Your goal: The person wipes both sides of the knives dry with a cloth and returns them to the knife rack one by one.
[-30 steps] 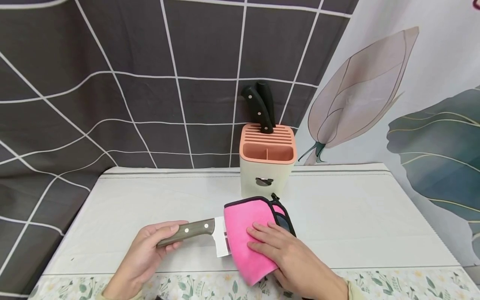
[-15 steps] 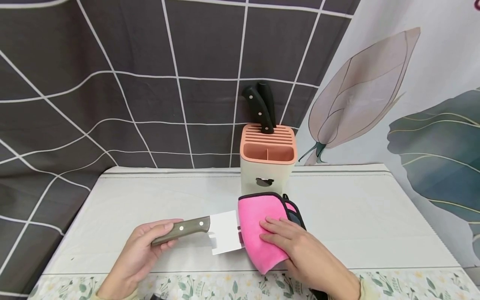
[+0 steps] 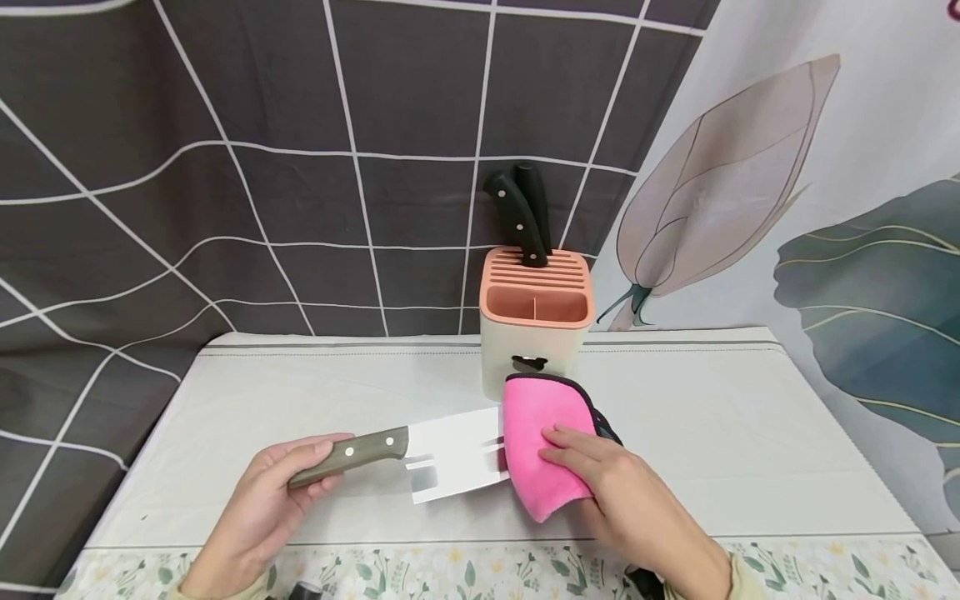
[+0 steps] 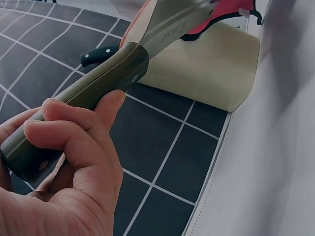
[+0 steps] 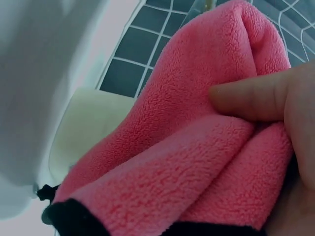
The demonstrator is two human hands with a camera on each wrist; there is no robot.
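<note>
My left hand (image 3: 258, 504) grips a cleaver (image 3: 450, 446) by its olive-brown handle, which has pale rivets. The broad shiny blade points right and tilts slightly upward in the head view. Around the blade's far end folds a pink cloth (image 3: 542, 437) with black edging, hiding the tip. My right hand (image 3: 641, 500) pinches that cloth over the blade, fingers on the side facing the head camera. In the right wrist view the thumb presses into the fluffy pink cloth (image 5: 197, 98) from the other side.
Behind the cloth stands a cream knife block (image 3: 495, 367) with an orange slotted top and two front compartments. Two black-handled knives (image 3: 517, 217) sit in its slots. A white cover with a floral front border lies over the table (image 3: 712, 433). A dark gridded curtain (image 3: 300, 208) hangs behind.
The cloth and my right hand have slid right along the blade toward its far end, baring much more of it. My left hand has drawn slightly left with the handle.
</note>
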